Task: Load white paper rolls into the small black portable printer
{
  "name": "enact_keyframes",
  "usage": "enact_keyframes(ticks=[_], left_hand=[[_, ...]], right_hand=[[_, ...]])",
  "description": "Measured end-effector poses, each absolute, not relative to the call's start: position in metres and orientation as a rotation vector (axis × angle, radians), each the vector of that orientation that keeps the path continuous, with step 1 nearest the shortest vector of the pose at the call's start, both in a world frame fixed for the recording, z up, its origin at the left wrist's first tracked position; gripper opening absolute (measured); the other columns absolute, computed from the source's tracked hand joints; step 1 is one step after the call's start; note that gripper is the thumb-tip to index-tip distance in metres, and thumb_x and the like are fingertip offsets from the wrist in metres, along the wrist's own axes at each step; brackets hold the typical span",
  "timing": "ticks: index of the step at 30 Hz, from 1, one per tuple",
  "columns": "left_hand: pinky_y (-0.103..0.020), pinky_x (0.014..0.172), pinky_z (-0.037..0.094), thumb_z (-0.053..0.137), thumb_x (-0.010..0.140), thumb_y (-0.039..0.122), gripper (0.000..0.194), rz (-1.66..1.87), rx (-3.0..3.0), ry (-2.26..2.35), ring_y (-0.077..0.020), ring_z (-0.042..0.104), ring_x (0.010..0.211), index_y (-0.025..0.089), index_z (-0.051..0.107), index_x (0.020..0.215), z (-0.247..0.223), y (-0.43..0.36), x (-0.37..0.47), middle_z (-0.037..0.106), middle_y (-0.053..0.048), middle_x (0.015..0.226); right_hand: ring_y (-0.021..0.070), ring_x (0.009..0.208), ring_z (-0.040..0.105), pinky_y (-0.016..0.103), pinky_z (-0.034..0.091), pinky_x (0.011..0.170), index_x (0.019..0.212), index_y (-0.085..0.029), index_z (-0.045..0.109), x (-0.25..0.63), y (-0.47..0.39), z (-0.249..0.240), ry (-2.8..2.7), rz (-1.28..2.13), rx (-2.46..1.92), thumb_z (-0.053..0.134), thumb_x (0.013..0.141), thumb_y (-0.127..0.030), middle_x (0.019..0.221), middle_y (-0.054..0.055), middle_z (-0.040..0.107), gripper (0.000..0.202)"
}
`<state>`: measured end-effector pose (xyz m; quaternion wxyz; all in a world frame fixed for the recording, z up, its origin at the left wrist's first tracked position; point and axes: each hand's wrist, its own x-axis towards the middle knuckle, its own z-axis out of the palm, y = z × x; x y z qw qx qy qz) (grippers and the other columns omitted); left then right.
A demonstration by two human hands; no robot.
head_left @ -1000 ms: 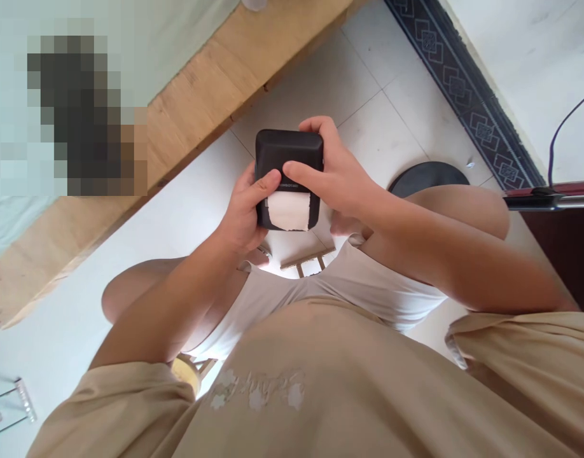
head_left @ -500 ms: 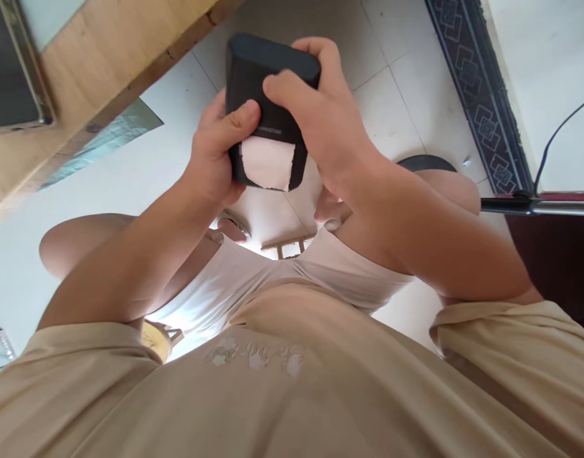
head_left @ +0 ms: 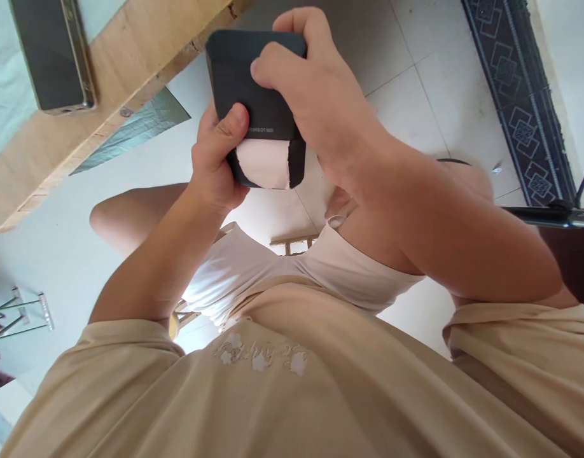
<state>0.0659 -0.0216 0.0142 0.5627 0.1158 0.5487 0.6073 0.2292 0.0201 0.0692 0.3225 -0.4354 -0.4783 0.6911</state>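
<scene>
Black box [head_left: 270,105], one, rounded at the corners, with small pale lettering across the upper face; held in mid-air above the tiled floor [head_left: 392,108], near the table edge, beyond the lap. White paper [head_left: 264,164], one piece, ragged at the edges, over the near end of the box. Left hand [head_left: 220,156]: clasped around the left side of the box, with thumb pressed on the face and fingers partly hidden behind. Right hand [head_left: 315,95]: grasping the far right corner of the same box, with thumb on the face and forefinger bent over the far edge; remaining fingers out of sight. Table [head_left: 125,67], wooden at the edge, far left, with pale green cloth [head_left: 3,108] on top. Phone [head_left: 51,57], dark-faced, lying on the table. Green sheet [head_left: 139,130], below the table edge. Patterned border [head_left: 516,95], dark, along the floor at far right. Small scrap [head_left: 497,169], on the tiles just left of the border. Nearest: white shorts [head_left: 359,273] and tan shirt [head_left: 292,413] with flower lettering.
</scene>
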Motion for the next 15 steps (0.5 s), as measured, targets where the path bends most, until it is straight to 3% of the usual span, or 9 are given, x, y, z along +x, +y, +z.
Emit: enact_keyframes(ticks=[5, 9, 12, 15], left_hand=[[-0.044, 0.109, 0.059, 0.094, 0.088, 0.035, 0.045, 1.349, 0.490, 1.075, -0.0324, 0.065, 0.147, 0.032, 0.067, 0.124, 0.002, -0.023, 0.058, 0.080, -0.001, 0.104], [-0.044, 0.104, 0.059, 0.106, 0.064, 0.045, 0.063, 1.329, 0.510, 1.084, -0.0384, 0.063, 0.146, 0.028, 0.070, 0.112, -0.005, -0.031, 0.050, 0.079, -0.002, 0.104], [-0.040, 0.102, 0.058, 0.105, 0.065, 0.058, 0.061, 1.342, 0.556, 1.100, -0.0341, 0.068, 0.138, 0.027, 0.073, 0.107, -0.011, -0.037, 0.041, 0.078, -0.001, 0.099], [-0.039, 0.098, 0.061, 0.099, 0.076, 0.049, 0.044, 1.389, 0.461, 1.154, -0.0292, 0.075, 0.126, 0.027, 0.075, 0.105, -0.024, -0.038, 0.030, 0.078, 0.000, 0.099]], right_hand=[[0.0141, 0.104, 0.070, 0.035, 0.064, 0.100, 0.127, -0.026, 0.039, 0.216, 0.017, 0.056, -1.277, 1.735, -1.247, 0.056, 0.103, -0.035, 0.108, -0.006, 0.061, 0.031], [0.0179, 0.115, 0.070, 0.043, 0.065, 0.108, 0.149, -0.024, 0.035, 0.212, 0.017, 0.060, -1.431, 1.740, -1.326, 0.059, 0.103, -0.043, 0.127, 0.000, 0.065, 0.055], [0.0202, 0.140, 0.061, 0.043, 0.060, 0.121, 0.157, -0.016, 0.030, 0.218, 0.017, 0.073, -1.647, 1.449, -1.280, 0.062, 0.093, -0.029, 0.161, 0.009, 0.053, 0.072], [0.0200, 0.137, 0.064, 0.042, 0.061, 0.120, 0.152, -0.021, 0.039, 0.228, 0.016, 0.081, -1.647, 1.038, -1.259, 0.058, 0.087, -0.021, 0.158, 0.005, 0.060, 0.067]])
